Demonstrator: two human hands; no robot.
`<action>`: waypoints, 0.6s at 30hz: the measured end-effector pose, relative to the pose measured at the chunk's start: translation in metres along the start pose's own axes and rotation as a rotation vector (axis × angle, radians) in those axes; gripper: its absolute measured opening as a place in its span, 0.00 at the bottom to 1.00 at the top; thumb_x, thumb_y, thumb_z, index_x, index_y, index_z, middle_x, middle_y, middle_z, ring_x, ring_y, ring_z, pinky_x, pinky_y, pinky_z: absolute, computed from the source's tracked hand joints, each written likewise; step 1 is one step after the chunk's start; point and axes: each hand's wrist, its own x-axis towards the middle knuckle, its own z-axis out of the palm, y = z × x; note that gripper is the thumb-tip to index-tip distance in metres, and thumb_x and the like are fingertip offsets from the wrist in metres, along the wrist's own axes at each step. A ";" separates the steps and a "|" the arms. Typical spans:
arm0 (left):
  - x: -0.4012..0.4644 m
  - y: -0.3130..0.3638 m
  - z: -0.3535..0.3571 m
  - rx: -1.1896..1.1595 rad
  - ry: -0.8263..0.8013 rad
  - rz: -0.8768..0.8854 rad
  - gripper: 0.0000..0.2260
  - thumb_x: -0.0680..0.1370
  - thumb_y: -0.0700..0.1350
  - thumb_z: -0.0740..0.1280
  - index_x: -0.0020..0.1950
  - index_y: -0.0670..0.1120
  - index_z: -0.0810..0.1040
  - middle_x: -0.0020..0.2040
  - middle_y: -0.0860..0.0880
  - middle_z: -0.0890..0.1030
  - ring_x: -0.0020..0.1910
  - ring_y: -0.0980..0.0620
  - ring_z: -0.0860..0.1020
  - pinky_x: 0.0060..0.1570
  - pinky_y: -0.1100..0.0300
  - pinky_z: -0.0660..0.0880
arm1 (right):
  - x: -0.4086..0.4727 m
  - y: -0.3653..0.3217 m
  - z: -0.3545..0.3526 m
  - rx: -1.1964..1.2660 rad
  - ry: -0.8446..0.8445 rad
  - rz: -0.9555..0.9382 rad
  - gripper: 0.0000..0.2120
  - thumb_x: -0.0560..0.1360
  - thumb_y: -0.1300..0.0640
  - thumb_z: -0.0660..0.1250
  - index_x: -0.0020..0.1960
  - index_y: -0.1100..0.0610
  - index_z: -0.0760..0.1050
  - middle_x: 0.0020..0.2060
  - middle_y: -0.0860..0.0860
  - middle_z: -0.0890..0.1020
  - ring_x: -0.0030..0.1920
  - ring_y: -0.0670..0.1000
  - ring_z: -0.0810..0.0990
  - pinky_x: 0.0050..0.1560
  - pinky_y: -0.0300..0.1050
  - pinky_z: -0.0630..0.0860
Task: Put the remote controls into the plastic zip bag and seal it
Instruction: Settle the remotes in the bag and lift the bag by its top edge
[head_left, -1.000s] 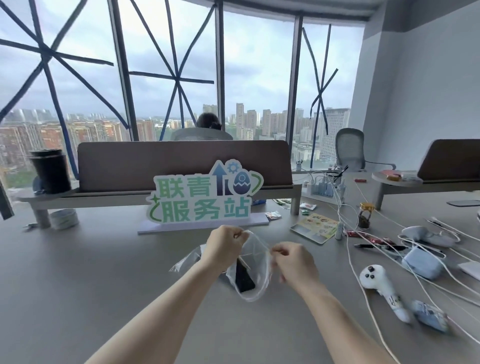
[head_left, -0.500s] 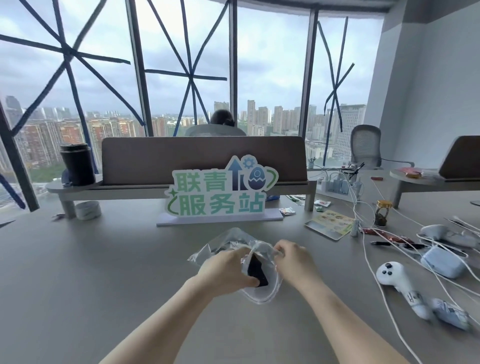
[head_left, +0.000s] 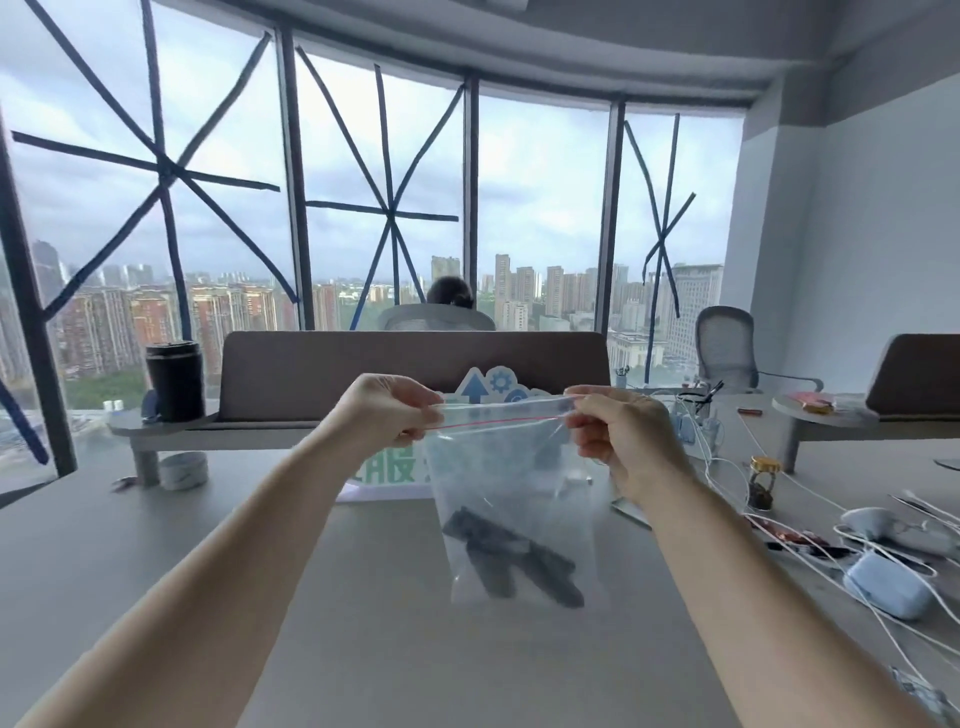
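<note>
Both hands hold the bag (head_left: 511, 499) up over the table (head_left: 156, 545): left hand (head_left: 387, 410) and right hand (head_left: 615, 434) pinch its top corners. The remotes (head_left: 511, 558) lie inside at the bottom. I think sealing comes next: press along the red strip (head_left: 498, 422).

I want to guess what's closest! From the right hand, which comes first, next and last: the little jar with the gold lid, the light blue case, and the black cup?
From the right hand:
1. Jar with the gold lid, just to its right.
2. Light blue case, lower right among the white cables.
3. Black cup, far left on the shelf.
</note>
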 end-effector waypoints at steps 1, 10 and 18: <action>0.000 0.011 -0.005 -0.057 -0.032 -0.010 0.04 0.68 0.37 0.75 0.42 0.42 0.84 0.27 0.50 0.79 0.23 0.58 0.73 0.24 0.69 0.73 | 0.001 -0.011 0.002 0.007 -0.010 -0.015 0.07 0.74 0.68 0.67 0.42 0.60 0.83 0.25 0.54 0.84 0.21 0.47 0.78 0.20 0.37 0.74; -0.013 -0.032 -0.007 -0.209 -0.221 -0.141 0.14 0.67 0.38 0.76 0.52 0.40 0.84 0.47 0.45 0.85 0.45 0.53 0.82 0.45 0.68 0.78 | -0.009 -0.012 -0.007 -0.364 -0.115 0.139 0.07 0.72 0.70 0.67 0.47 0.71 0.82 0.23 0.54 0.77 0.17 0.47 0.67 0.19 0.33 0.64; -0.023 -0.064 0.018 -0.011 0.099 -0.015 0.07 0.70 0.37 0.74 0.34 0.47 0.84 0.29 0.53 0.81 0.28 0.56 0.75 0.28 0.66 0.74 | -0.018 -0.022 -0.012 -0.655 -0.148 0.172 0.10 0.71 0.65 0.67 0.46 0.72 0.82 0.24 0.56 0.77 0.18 0.49 0.65 0.20 0.35 0.63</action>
